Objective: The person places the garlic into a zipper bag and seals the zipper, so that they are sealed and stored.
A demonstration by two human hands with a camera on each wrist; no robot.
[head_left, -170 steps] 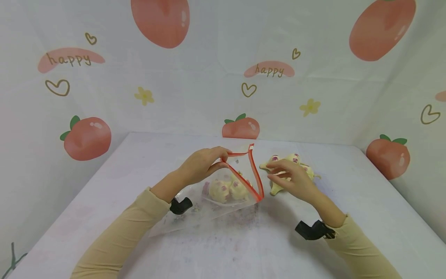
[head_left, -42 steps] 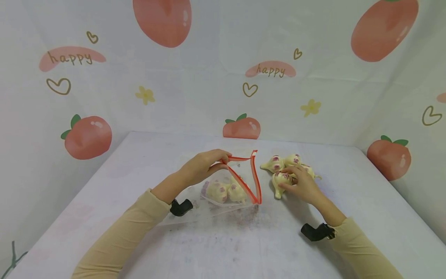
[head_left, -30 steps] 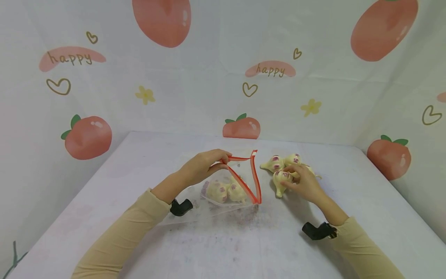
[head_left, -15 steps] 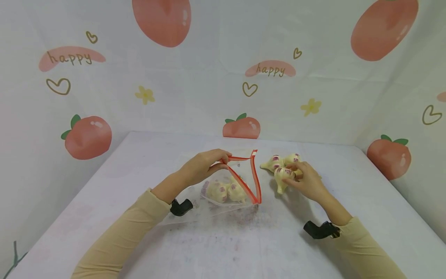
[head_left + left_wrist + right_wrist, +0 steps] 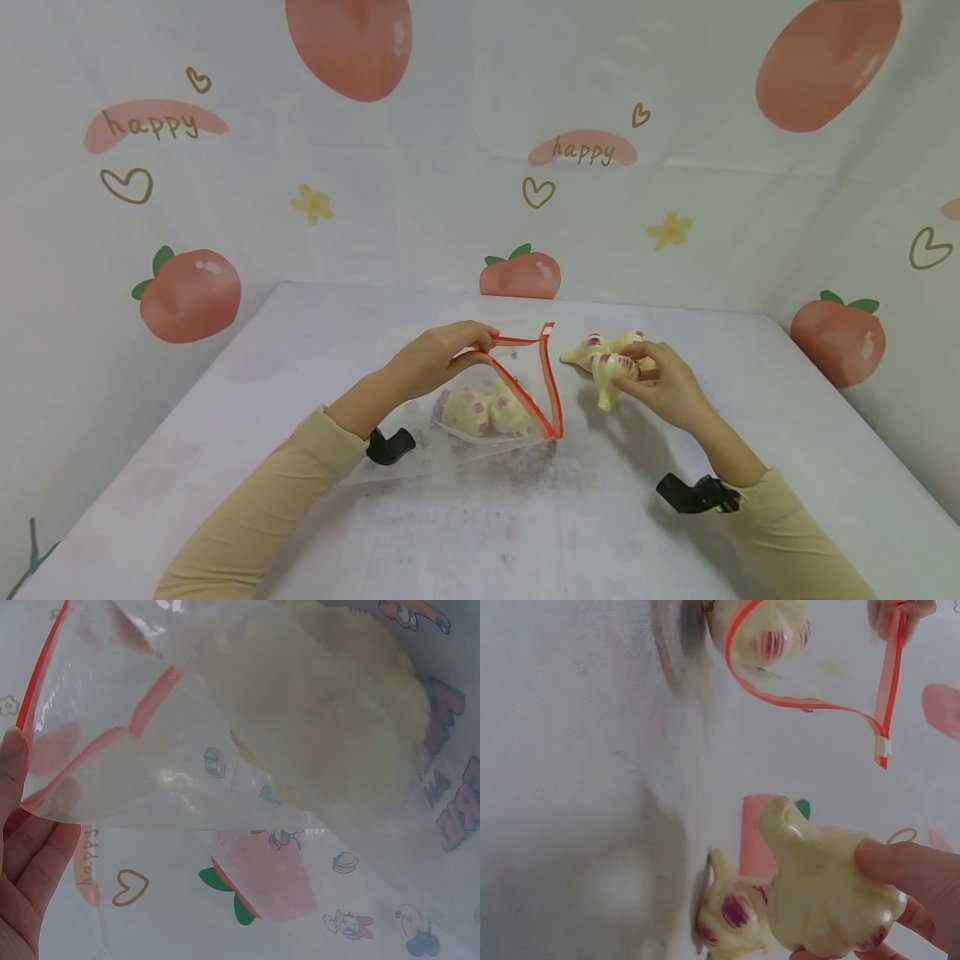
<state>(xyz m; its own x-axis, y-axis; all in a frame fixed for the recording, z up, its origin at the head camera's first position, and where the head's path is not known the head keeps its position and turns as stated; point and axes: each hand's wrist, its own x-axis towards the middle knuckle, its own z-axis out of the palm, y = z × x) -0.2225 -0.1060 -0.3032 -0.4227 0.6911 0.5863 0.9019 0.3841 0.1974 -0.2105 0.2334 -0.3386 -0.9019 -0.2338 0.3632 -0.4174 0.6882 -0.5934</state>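
Note:
My left hand (image 5: 438, 358) pinches the red-edged rim of a clear zip bag (image 5: 551, 392), whose mouth stands apart toward the right. Through its film show garlic bulbs (image 5: 468, 412), pale with purple streaks. In the left wrist view the fingers (image 5: 37, 847) hold the bag's edge, and the bulbs blur behind the plastic. My right hand (image 5: 667, 387) grips one garlic bulb (image 5: 611, 375) between thumb and fingers, its stem pointing down and toward me. The right wrist view has this held bulb (image 5: 825, 892) close up, in front of other bulbs.
More garlic bulbs (image 5: 588, 350) lie on the white table (image 5: 465, 533) just behind the right hand, partly covered by it. A black wrist camera (image 5: 693, 493) sits below each hand. A white cloth with printed fruit (image 5: 519, 275) hangs behind the table.
The right hand, above the pile seconds ago, has taken hold of a garlic bulb and raised it slightly, up and to the right. The left hand and bag have stayed nearly still lately.

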